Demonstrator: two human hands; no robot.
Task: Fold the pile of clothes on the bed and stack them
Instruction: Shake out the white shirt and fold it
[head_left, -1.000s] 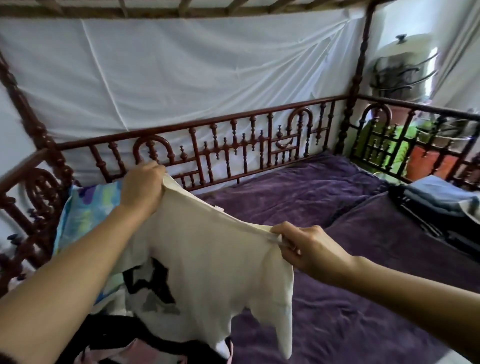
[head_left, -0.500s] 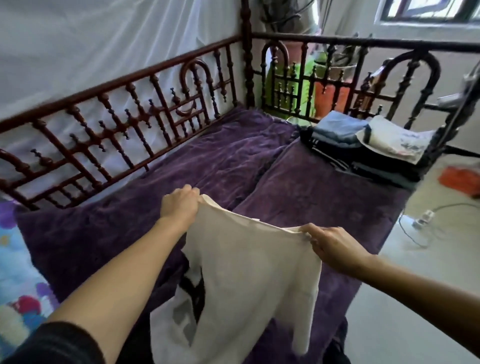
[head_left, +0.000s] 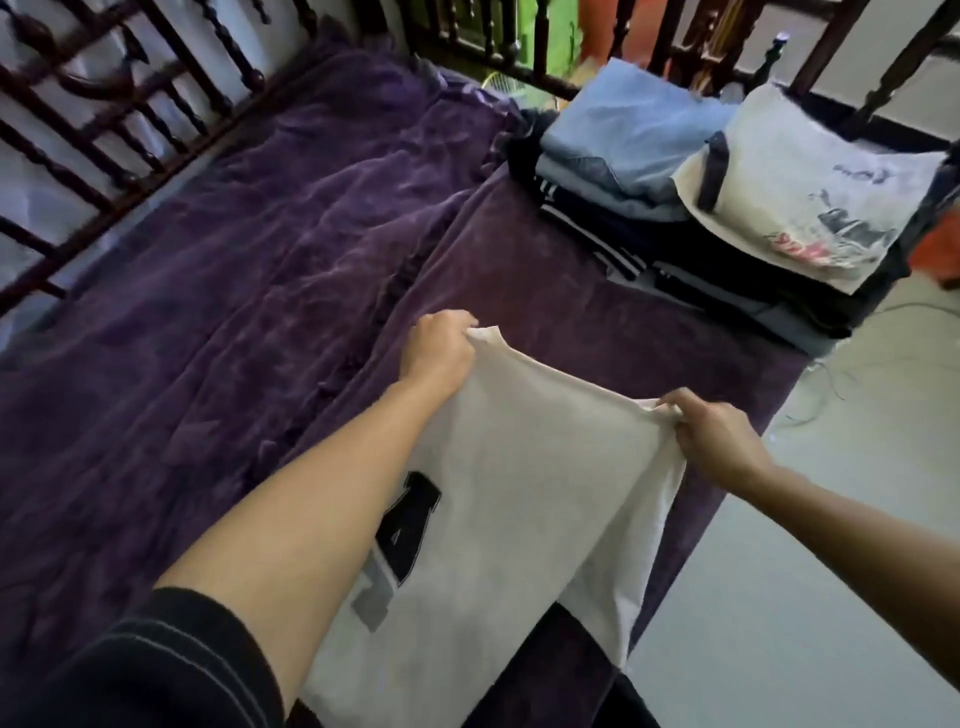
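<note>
Left hand and right hand each pinch a top corner of the cream cotton T-shirt with black letter print. It hangs stretched over the purple velvety bedspread. A second ago it was by the unfolded pile; now it faces the folded clothes stack. Probably lays it flat next to fold.

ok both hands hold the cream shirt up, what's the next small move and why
Probably lower the cream T-shirt with black lettering flat onto the purple bedspread: the left hand and right hand pinch its top corners, and it hangs unfolded.
</note>
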